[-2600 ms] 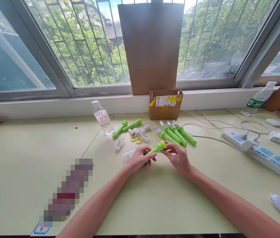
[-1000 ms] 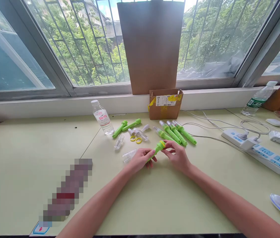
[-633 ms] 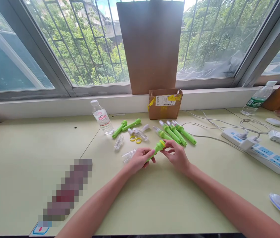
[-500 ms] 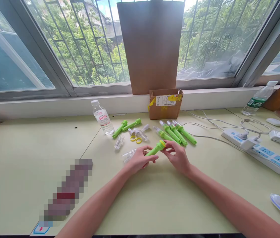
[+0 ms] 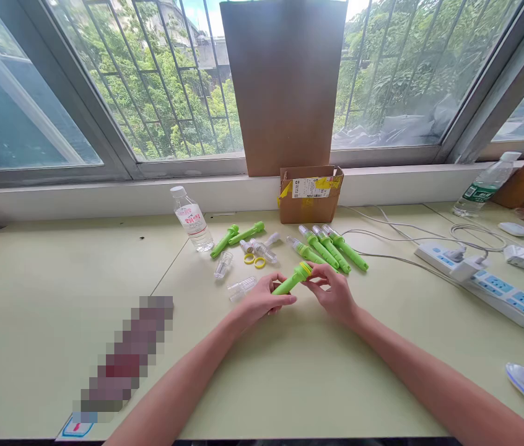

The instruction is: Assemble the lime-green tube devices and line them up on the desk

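My left hand [image 5: 262, 298] is wrapped around a green plastic tube [image 5: 290, 282], tilted with its wide end up to the right. At that end sits a yellow ring [image 5: 305, 269], pinched by the fingertips of my right hand [image 5: 331, 292]. Just beyond my left hand lie clear ribbed caps, one [image 5: 242, 288] close to the wrist and another [image 5: 223, 265] farther left. Two loose yellow rings [image 5: 260, 262] rest near small white parts [image 5: 272, 238]. Two bare green tubes [image 5: 225, 241] lie behind them. Several green tubes with clear caps [image 5: 345, 249] are lined up behind my right hand.
A water bottle [image 5: 192, 220] stands at the back left, and a cardboard box [image 5: 311, 207] against the sill. To the right are a power strip [image 5: 485, 282] with cables and a second bottle [image 5: 487, 186]. A blurred dark object [image 5: 127, 359] lies at left.
Both hands stay in nearly the same place on the tube and ring. The view has shifted very slightly; the things on the table have not moved.
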`<action>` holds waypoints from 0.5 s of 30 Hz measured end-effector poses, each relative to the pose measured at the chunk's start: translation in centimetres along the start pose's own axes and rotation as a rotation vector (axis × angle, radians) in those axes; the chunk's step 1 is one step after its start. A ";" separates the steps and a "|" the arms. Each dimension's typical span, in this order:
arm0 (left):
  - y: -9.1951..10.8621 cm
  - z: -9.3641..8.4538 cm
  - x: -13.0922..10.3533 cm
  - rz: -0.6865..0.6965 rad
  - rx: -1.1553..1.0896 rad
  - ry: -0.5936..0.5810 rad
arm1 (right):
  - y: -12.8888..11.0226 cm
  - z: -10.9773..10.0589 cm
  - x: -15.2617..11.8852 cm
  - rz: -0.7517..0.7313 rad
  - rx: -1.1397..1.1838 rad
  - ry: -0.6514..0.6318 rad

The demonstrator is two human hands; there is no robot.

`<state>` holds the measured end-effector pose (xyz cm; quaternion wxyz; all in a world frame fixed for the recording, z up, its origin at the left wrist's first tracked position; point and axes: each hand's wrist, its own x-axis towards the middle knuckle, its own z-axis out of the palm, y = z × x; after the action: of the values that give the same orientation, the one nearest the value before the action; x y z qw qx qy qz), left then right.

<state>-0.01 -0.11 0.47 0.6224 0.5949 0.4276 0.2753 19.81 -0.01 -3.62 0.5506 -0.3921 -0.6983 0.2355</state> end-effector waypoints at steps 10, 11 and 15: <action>-0.4 -0.6 0.2 0.036 -0.022 -0.093 | 0.1 0.0 -0.2 -0.016 0.000 0.009; -0.4 -0.6 0.2 0.034 -0.024 -0.093 | 0.2 0.1 -0.2 -0.016 -0.001 0.010; -0.3 -0.4 0.1 0.045 -0.033 -0.064 | 0.3 0.1 -0.2 -0.016 0.009 0.018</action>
<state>-0.33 0.13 0.16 0.6390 0.6026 0.3897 0.2770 19.83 0.02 -4.02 0.5605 -0.3862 -0.6953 0.2308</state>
